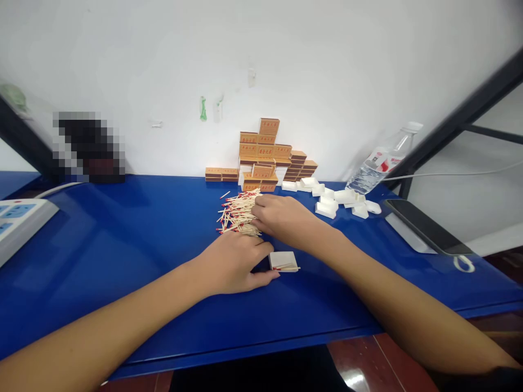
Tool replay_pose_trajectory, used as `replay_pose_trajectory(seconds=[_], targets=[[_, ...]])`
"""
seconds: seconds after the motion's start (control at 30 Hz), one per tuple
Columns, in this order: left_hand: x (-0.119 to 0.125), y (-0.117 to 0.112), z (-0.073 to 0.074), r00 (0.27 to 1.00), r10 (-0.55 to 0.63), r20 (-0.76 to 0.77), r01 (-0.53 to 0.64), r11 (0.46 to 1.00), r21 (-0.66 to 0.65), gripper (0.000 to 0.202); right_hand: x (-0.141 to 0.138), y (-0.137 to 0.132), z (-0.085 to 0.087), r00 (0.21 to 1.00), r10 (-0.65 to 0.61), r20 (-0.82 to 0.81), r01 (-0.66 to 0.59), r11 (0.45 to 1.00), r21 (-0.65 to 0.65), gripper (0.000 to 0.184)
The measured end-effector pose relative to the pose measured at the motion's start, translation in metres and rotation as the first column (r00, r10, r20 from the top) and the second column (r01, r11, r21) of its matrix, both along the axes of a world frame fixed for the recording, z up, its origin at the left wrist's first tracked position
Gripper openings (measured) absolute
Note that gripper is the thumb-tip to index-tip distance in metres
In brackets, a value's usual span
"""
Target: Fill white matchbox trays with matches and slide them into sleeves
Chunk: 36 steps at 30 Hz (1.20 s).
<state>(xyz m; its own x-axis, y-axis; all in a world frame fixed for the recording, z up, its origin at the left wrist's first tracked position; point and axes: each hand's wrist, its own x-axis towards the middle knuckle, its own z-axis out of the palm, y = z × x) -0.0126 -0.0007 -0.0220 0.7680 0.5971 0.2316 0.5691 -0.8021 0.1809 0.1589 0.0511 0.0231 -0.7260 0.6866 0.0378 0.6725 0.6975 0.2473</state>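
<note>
A loose heap of red-tipped matches (235, 212) lies on the blue table. My right hand (281, 218) reaches in from the right, its bent fingers closed on matches at the heap's right side; the fingertips are partly hidden. Just in front of the heap, my left hand (237, 264) grips a small white matchbox tray (283, 258) at its left side, index finger behind and thumb in front. A few matches lie in the tray, along its near side, and one sticks out past its right end.
Orange matchboxes (261, 150) are stacked against the wall. White matchbox trays (326, 207) lie scattered to the right, near a tilted water bottle (378, 160) and a phone (429, 226). A power strip (28, 223) sits at the left; a dark pixelated object (92, 147) stands behind it.
</note>
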Motion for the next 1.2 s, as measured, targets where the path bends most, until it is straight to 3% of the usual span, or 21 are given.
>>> replay_pose_trajectory(seconds=[0.17,0.33,0.57,0.77,1.0,1.2], targets=[[-0.002,-0.001,-0.002,1.000,0.012,0.011,-0.012,1.000,-0.019,0.035,-0.001,0.000,0.005,1.000,-0.005,-0.005,0.005,1.000,-0.011,0.018],[-0.001,0.001,-0.001,0.990,0.138,-0.006,-0.138,0.990,-0.028,0.037,0.012,0.006,0.005,0.999,-0.013,-0.037,0.014,1.000,0.022,0.018],[-0.002,0.004,0.000,0.964,0.265,0.006,-0.265,0.962,-0.063,0.038,0.039,0.018,-0.005,0.970,0.092,-0.227,-0.066,0.991,0.119,0.020],[-0.004,0.005,0.000,0.958,0.286,0.031,-0.284,0.957,-0.063,0.038,0.045,0.021,-0.007,0.931,0.145,-0.336,-0.111,0.987,0.118,0.020],[-0.002,0.006,0.003,0.937,0.344,0.069,-0.337,0.937,-0.091,0.034,0.061,0.015,0.003,0.810,0.016,-0.587,-0.138,0.977,-0.163,0.014],[-0.004,0.009,0.005,0.916,0.391,0.095,-0.379,0.917,-0.122,0.031,0.066,0.008,0.010,0.742,-0.154,-0.653,-0.217,0.866,-0.451,0.022]])
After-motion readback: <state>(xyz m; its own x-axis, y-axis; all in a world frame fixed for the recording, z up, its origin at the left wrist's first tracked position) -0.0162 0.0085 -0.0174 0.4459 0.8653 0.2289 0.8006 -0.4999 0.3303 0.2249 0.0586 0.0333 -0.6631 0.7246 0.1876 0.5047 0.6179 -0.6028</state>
